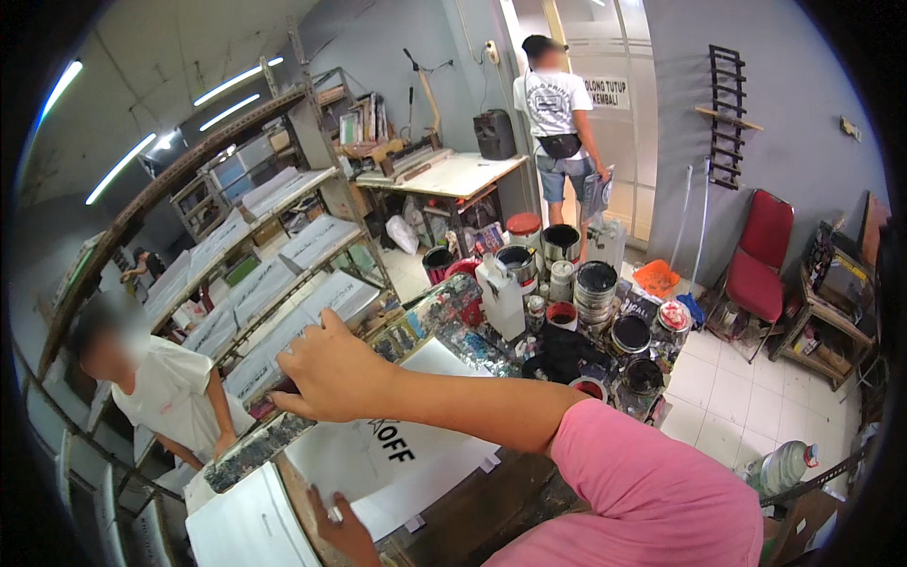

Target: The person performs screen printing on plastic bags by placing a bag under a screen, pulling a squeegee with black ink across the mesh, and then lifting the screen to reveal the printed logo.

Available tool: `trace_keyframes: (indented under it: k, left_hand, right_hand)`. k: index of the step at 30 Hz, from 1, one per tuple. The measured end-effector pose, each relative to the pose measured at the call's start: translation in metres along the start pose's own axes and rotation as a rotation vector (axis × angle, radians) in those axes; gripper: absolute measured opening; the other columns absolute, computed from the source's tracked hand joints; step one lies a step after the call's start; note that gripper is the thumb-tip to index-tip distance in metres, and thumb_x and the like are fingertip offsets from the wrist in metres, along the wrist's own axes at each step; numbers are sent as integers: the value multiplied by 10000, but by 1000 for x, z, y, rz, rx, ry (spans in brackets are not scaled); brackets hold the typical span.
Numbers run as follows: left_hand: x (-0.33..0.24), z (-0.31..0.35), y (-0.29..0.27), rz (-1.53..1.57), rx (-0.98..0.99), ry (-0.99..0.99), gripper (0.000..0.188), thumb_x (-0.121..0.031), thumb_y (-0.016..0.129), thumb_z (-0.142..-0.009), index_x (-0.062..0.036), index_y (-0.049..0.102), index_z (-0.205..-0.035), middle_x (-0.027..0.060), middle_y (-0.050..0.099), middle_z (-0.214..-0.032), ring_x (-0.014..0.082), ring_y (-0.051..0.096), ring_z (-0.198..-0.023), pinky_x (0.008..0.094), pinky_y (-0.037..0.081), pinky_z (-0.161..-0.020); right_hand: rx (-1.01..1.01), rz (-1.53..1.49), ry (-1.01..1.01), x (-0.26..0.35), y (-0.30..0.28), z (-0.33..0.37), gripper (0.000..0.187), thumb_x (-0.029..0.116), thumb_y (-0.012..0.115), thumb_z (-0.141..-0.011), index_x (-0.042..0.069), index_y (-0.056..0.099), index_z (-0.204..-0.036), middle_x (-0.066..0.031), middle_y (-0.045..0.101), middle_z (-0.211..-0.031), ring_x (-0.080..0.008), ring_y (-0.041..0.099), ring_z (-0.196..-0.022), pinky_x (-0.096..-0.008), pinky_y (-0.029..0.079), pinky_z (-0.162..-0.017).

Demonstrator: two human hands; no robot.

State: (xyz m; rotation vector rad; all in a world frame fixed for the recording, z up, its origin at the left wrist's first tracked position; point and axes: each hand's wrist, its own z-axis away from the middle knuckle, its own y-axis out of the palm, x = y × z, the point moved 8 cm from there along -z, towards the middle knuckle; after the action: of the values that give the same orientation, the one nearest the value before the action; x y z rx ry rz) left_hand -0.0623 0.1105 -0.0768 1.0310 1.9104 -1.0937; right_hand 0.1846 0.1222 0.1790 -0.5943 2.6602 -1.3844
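My right arm, in a pink sleeve, reaches left across the worktable. My right hand is above a white sheet with black lettering, its fingers curled. Something small and dark red shows at its lower fingertips, but its kind is unclear. Low in the view, my left hand lies with fingers stretched out at the sheet's left edge; a small pale thing shows on one finger. Beside it is a stack of white sheets. A paint-crusted ledge runs along the sheet's far side.
Paint cans, a white jug and a black cloth crowd the right end. A co-worker leans in at left; another person stands by the door. Racks hold printed sheets. A red chair stands right.
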Motion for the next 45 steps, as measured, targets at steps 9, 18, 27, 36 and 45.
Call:
trace_keyframes:
  k: [9, 18, 27, 36, 45]
  left_hand:
    - [72, -7, -152, -233, -127, 3, 539, -219, 705, -1025, 99, 607, -1450, 281, 630, -1472, 397, 612, -1345, 450, 455, -1169]
    - [210, -7, -299, -355, -206, -98, 658, -217, 686, -983, 63, 508, -1551, 316, 600, -1478, 419, 593, -1342, 505, 463, -1137]
    - [216, 0, -283, -990, -562, -304, 813, -406, 746, -969, -9, 444, -1612, 317, 368, -1679, 469, 400, -1527, 700, 348, -1140]
    - [-22, 154, 135, -617, 790, 836, 900, -633, 732, -912, -24, 523, -1542, 324, 454, -1603, 488, 350, -1551, 689, 159, -1275]
    - [-84, 143, 95, -223, 536, 543, 751, -506, 662, -1012, 0, 518, -1547, 226, 581, -1533, 347, 574, -1412, 533, 350, -1254]
  right_hand:
    - [-151, 48, -3, -2, -12, -14, 554, 555, 594, -1012, 30, 734, -903, -172, 728, -823, -351, 700, -847, -495, 418, -964]
    - [-172, 81, -11, -1, -9, -10, 543, 556, 592, -1012, 41, 717, -895, -171, 720, -813, -356, 697, -845, -506, 415, -962]
    - [-123, 65, 2, 1, -9, -4, 543, 559, 599, -1008, 40, 715, -901, -174, 721, -818, -351, 695, -853, -511, 417, -964]
    - [-186, 57, -9, 1, -9, -1, 553, 560, 599, -1007, 33, 721, -894, -156, 709, -788, -343, 691, -846, -507, 418, -971]
    - [-151, 10, 2, -2, -8, -3, 548, 556, 613, -997, 31, 729, -887, -155, 713, -792, -334, 688, -842, -484, 418, -940]
